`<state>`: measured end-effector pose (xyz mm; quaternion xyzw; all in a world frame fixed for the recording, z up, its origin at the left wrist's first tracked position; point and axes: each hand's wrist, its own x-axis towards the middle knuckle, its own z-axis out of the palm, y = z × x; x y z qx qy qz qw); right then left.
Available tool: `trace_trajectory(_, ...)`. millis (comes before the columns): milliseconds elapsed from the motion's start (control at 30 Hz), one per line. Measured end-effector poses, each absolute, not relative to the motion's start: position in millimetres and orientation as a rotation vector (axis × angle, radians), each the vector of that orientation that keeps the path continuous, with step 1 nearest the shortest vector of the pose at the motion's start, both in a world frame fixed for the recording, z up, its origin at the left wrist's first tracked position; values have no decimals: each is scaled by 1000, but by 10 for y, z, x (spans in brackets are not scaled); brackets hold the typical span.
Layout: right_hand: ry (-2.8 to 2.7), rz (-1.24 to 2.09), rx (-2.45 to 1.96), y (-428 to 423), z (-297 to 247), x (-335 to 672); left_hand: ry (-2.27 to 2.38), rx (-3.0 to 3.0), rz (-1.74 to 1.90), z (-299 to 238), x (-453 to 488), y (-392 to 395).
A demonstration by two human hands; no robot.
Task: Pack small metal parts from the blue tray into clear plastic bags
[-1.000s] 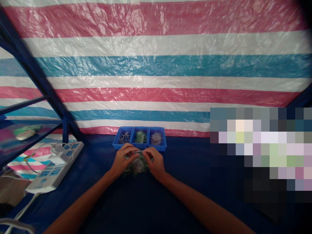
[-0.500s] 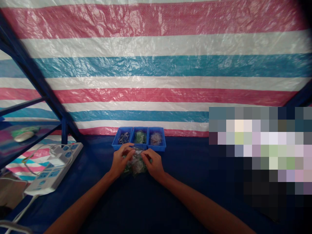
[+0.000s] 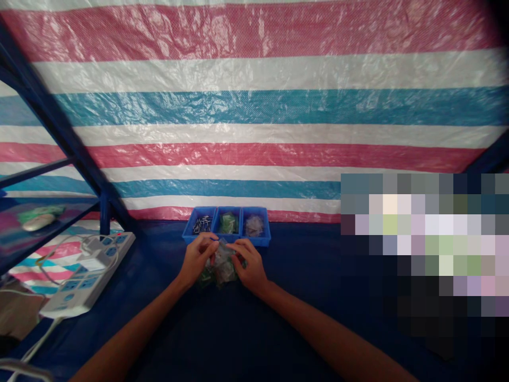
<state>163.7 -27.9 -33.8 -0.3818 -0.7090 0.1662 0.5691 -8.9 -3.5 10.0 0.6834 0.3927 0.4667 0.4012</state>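
Both hands meet over a small heap of clear plastic bags (image 3: 222, 269) with green bits inside, lying on the dark blue table. My left hand (image 3: 195, 260) curls its fingers round the left side of one bag. My right hand (image 3: 247, 264) pinches the same bag from the right. Just behind them stand three joined blue trays (image 3: 227, 241): the left one holds small metal pins (image 3: 202, 225), the middle one green pieces (image 3: 228, 223), the right one clear bags (image 3: 255, 226).
A white power strip (image 3: 88, 270) with plugs and cables lies at the left on the table. Behind it is a blue metal shelf frame (image 3: 59, 132). A striped pink, white and blue tarp (image 3: 262, 106) closes the back. A blurred area covers the right.
Both hands have drawn a little closer together over the bags, and the fingers have shifted on the top bag. The rest is unchanged.
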Motion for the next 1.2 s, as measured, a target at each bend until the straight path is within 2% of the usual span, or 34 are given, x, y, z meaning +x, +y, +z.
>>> trace_trajectory(467, -1560, 427, -971, -319, -235, 1640, 1063, 2120, 1109, 153, -103, -77)
trace_trajectory(1200, -1633, 464, -1001, -313, -230, 1642, 1150, 2126, 1125, 165, -91, -92)
